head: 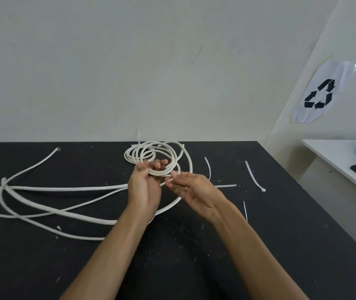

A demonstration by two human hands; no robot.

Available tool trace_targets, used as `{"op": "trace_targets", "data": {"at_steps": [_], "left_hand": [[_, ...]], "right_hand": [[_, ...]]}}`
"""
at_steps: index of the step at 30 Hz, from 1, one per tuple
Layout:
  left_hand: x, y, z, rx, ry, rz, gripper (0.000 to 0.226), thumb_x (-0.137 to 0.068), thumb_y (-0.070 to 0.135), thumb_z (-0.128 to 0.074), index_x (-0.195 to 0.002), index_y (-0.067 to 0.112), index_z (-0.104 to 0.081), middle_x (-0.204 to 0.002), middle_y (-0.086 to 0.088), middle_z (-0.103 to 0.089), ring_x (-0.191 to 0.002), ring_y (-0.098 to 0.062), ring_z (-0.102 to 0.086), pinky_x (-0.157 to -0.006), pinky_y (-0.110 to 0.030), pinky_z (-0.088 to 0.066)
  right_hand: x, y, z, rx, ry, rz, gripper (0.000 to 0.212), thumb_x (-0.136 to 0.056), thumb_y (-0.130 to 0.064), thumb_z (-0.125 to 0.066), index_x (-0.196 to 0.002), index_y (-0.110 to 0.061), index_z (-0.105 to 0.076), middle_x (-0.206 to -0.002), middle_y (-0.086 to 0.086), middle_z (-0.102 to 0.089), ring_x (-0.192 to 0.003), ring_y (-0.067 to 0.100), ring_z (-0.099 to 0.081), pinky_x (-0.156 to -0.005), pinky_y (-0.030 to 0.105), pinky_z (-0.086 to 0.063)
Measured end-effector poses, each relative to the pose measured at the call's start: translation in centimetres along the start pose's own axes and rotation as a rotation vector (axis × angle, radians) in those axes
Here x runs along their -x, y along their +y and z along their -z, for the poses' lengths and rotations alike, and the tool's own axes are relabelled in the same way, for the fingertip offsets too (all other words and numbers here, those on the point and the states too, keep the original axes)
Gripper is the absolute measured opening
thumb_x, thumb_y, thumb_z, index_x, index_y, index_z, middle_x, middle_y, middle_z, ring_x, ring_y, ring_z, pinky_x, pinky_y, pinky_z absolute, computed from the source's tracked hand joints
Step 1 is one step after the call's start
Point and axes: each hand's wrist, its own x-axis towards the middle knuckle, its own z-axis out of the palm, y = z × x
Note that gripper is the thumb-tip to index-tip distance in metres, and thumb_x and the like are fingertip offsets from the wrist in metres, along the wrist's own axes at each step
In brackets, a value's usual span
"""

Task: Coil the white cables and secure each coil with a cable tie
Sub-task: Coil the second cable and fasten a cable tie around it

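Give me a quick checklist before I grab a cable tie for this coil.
1. Coil gripped by left hand: ok.
2. Cable end pinched by right hand: ok.
3. Cable ties lying on the black table to the right of the hands: ok.
4. A hand free to take a tie: not ok, both are busy.
5. Loops bundled tight: not ok, they spread loosely.
6. Other cables coiled: not ok, still loose at left.

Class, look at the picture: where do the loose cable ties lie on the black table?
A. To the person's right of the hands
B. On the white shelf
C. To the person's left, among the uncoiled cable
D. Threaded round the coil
A: the cable ties lie loose on the black table, right of the right hand.
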Motion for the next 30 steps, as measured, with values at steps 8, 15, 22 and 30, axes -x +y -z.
{"op": "trace_targets", "data": {"at_steps": [8, 15, 22, 30], "left_hand": [[1.7, -1.2, 1.5, -0.172, -0.069, 0.007, 0.032, -0.111, 0.004, -0.03, -0.086, 0.016, -0.047, -0.108, -0.019, -0.077, -0.11, -0.033, -0.075, -0.104, -0.043, -0.049], [2.2, -1.4, 2.4, -0.396, -0.081, 0.075, 0.035, -0.115, 0.013, -0.033, -0.1, 0.011, -0.064, -0.13, -0.016, -0.075, -0.128, -0.028, -0.068, -0.114, -0.046, -0.042], [-0.8, 2.6, 1.8, -0.451, -0.047, 0.157, 0.032, -0.102, 0.016, -0.068, -0.132, 0.006, -0.06, -0.105, -0.019, -0.076, -0.085, -0.03, -0.079, -0.084, -0.045, -0.063], [-1.3, 2.3, 0.0, -0.782, -0.159, 0.075, 0.019, -0.104, 0.018, -0.068, -0.099, 0.0, -0.07, -0.055, -0.002, -0.038, -0.043, -0.012, -0.042, -0.065, -0.034, -0.059]], "right_hand": [[-1.1, 0.7, 0.3, 0.166, 0.207, 0.194, 0.029, -0.101, -0.003, -0.071, -0.121, 0.017, -0.063, -0.086, 0.014, -0.075, -0.076, 0.018, -0.069, -0.083, 0.028, -0.062], [-0.9, 0.6, 0.6, 0.426, 0.33, 0.241, 0.025, -0.097, -0.012, -0.08, -0.112, 0.0, -0.064, -0.08, 0.011, -0.077, -0.067, 0.012, -0.065, -0.067, 0.023, -0.056], [-0.7, -1.8, 2.0, 0.955, 0.329, 0.354, 0.021, -0.097, -0.017, -0.079, -0.108, -0.018, -0.061, -0.085, 0.001, -0.078, -0.071, 0.01, -0.068, -0.066, 0.02, -0.052], [-0.7, -1.4, 0.6, 1.08, 0.219, 0.42, 0.013, -0.109, -0.007, -0.048, -0.116, -0.016, -0.055, -0.084, -0.004, -0.062, -0.065, 0.009, -0.053, -0.055, 0.018, -0.043]]}}
